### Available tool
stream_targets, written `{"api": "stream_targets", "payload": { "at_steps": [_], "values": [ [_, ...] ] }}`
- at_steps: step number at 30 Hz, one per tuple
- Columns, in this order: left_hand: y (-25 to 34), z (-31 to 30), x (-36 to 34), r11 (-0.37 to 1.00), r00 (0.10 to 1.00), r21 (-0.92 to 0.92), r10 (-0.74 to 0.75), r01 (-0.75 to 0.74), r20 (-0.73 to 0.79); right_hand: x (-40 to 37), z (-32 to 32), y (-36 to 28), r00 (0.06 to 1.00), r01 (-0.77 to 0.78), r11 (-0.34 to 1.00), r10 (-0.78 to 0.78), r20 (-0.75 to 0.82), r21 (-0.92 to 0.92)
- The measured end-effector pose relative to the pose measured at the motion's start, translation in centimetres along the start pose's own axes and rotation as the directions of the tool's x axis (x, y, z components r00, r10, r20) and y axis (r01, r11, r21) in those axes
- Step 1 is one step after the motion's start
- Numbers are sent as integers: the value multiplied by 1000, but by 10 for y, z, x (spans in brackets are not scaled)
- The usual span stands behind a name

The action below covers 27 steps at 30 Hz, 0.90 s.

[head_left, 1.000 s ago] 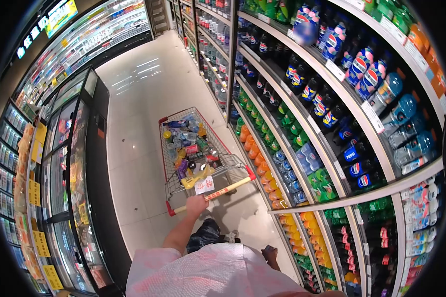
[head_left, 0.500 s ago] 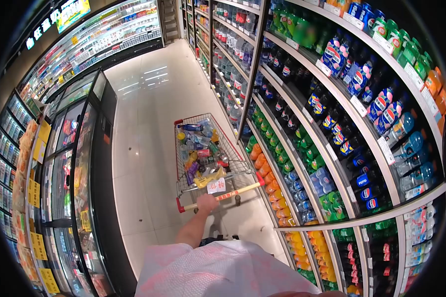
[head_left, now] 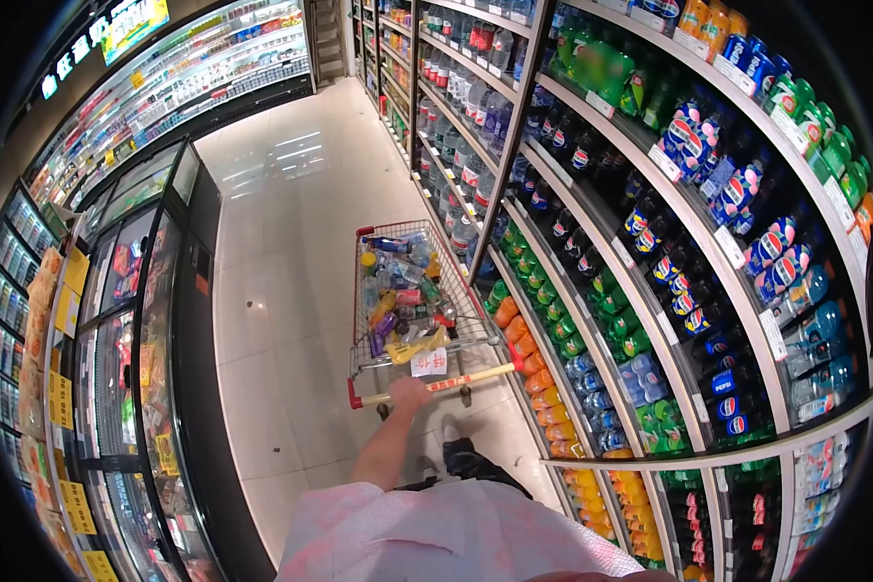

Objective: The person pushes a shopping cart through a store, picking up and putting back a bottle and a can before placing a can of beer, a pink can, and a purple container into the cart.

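Note:
My left hand [head_left: 409, 394] is closed around the yellow handle [head_left: 475, 375] of a wire shopping cart [head_left: 458, 291], left of the handle's middle. Red end caps finish the bar. In the basket lie several mixed bottles and packs, among them a dark blue bottle [head_left: 391, 244], a purple pack [head_left: 384, 325] and a yellow bag [head_left: 417, 347]. A white paper sign [head_left: 429, 363] with red characters hangs just behind the handle. My right hand is out of view.
Tall shelves [head_left: 640, 281] of soda bottles line the right side, close to the cart. Black glass-doored freezers [head_left: 155, 359] run along the left. Pale floor tiles [head_left: 281, 242] lead ahead to a lit refrigerated display [head_left: 223, 68].
The cart and my left hand sit slightly farther right in view. Shelf items on the right have shifted outward, and my leg and dark shoe now show below the handle.

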State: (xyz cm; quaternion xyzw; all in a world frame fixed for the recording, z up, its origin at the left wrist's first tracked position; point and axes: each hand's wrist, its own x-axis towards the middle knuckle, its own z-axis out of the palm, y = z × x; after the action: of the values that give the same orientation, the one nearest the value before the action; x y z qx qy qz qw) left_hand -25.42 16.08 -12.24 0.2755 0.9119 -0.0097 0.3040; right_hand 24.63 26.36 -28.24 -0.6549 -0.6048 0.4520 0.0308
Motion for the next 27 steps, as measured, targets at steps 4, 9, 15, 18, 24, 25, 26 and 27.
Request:
{"api": "stream_targets", "payload": {
  "at_steps": [4,9,15,18,24,25,26,27],
  "values": [
    [-5,-9,24,999,999,25,41,-41,0,50,25,40,999,-28,1000,28,-36,2],
    [-11,-21,54,998,999,43,41,-40,-20,94,56,62,995,-23,996,31,-94,82],
    [-19,-32,90,994,998,107,27,-34,61,191,88,-24,996,42,915,-9,-84,402],
    [-24,-38,103,992,993,127,7,-23,121,173,51,-176,1000,-23,1000,23,-20,-1],
    [-31,-44,125,992,998,127,-12,4,69,239,50,-249,953,260,948,-282,106,182],
    [-34,-43,129,992,998,130,-6,-1,55,224,35,-284,959,232,967,-245,144,103],
    [-36,-43,132,992,998,123,-2,-5,59,225,34,-295,965,209,973,-222,143,97],
    [-39,-45,135,993,998,119,1,-9,63,225,34,-305,970,185,978,-197,143,93]
  ]
}}
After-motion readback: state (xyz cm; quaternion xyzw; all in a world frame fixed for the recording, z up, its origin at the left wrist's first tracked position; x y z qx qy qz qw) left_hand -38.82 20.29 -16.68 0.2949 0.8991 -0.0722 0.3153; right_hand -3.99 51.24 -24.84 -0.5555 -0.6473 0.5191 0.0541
